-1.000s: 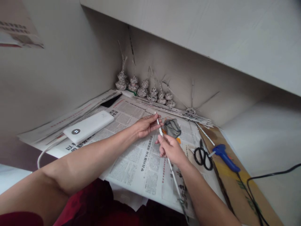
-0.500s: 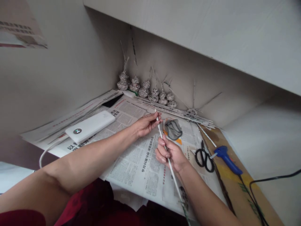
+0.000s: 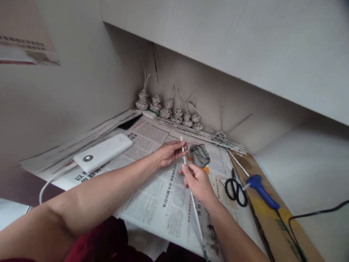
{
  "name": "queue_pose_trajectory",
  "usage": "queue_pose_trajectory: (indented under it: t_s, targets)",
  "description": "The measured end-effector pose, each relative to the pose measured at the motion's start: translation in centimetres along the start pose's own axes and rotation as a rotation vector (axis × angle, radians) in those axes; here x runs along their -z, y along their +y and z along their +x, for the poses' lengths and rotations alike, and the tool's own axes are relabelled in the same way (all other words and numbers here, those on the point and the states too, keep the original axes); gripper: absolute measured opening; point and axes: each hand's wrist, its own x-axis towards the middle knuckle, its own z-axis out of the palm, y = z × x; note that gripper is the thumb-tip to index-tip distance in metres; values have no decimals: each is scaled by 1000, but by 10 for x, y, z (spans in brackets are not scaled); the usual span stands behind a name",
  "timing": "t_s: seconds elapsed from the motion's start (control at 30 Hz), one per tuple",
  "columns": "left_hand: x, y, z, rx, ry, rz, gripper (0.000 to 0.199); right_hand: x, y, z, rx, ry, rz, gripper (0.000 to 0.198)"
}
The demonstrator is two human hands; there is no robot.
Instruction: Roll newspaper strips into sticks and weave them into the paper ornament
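A thin white rolled-paper stick (image 3: 196, 218) runs from between my hands down toward the table's front edge. Near its upper end, my left hand (image 3: 171, 153) pinches it between thumb and fingers. Just below, my right hand (image 3: 196, 179) grips the same stick with thumb and curled fingers, and the two hands are close together. Under and around them lies printed newspaper (image 3: 152, 191). A grey mesh piece (image 3: 200, 155) with an orange item partly beneath it rests just beyond my right hand.
Several woven paper gourds (image 3: 165, 109) stand along the back wall, behind a bundle of paper sticks (image 3: 207, 134). At left lies a white power bank (image 3: 103, 153) with a cable. Black-handled scissors (image 3: 236, 191) and a blue glue gun (image 3: 263, 191) sit at right, near cardboard (image 3: 261, 207).
My right hand has moved up along the stick, closer to my left hand, and its fingers have turned over. My left hand keeps its pinch. The whole view has shifted slightly.
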Motion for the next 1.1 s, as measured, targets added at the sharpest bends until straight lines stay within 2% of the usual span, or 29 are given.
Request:
queue_pose_trajectory:
  t_s: [0.27,0.57,0.87,1.1]
  targets:
    - [-1,-7,-3,40,-38,63,7,1,-3,1,-40,25,-9,41]
    - [-1,-7,-1,52,-27,74,4,3,-3,-1,88,129,-247,39]
    - [2,-11,1,68,-17,67,4,4,-1,3,99,129,-349,39]
    - [3,-11,2,76,18,66,4,6,-3,0,167,174,-456,37]
